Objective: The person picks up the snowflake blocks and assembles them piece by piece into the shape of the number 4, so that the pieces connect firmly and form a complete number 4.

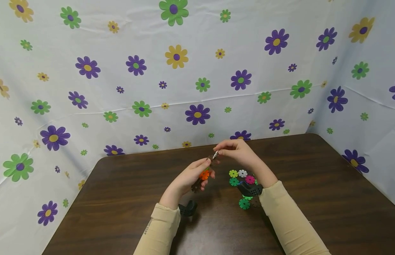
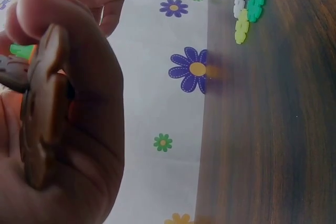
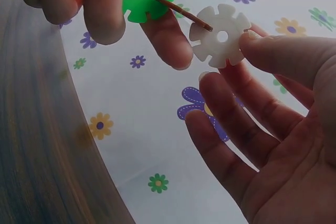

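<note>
My left hand (image 1: 186,177) grips a joined piece of notched plastic discs in front of me, above the table. An orange disc (image 1: 204,175) and a green disc (image 3: 137,10) belong to it, along with a brown disc (image 2: 44,114) against the left palm. Between thumb and fingers, my right hand (image 1: 240,154) pinches a white notched disc (image 3: 214,51). In the right wrist view, another brown disc (image 3: 181,11), seen edge-on, runs from the green disc to the white one. Whether the white disc is fully slotted on cannot be told.
Loose discs lie on the dark wooden table (image 1: 127,198) below my right forearm, among them a yellow (image 1: 233,173), a white (image 1: 242,173), a pink (image 1: 250,180) and a green one (image 1: 244,203). A flowered cloth (image 1: 181,85) hangs behind the table.
</note>
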A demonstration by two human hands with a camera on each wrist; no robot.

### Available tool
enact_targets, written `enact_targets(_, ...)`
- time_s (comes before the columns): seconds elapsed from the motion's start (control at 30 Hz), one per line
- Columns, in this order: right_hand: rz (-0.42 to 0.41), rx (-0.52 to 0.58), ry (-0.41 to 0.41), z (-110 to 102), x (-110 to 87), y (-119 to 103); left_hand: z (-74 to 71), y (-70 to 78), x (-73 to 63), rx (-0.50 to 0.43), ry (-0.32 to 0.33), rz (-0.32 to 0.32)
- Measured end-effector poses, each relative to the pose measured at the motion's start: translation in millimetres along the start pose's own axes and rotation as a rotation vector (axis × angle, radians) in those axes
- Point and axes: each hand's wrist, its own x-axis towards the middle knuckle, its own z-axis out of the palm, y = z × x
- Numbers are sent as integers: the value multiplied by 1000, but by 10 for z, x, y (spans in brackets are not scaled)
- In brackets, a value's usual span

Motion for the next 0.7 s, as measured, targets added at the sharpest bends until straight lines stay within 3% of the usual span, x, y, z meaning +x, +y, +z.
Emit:
enact_targets(0.3, -12, -53, -12, -44, 15, -44, -21, -7, -12, -2, 17, 18)
enact_targets(0.5, 56, -99, 25, -196, -71, 24, -13, 1, -8, -1, 19, 29)
enact_targets(0.7, 122, -234, 3, -424, -196, 134, -22, 16, -9, 23, 39, 35)
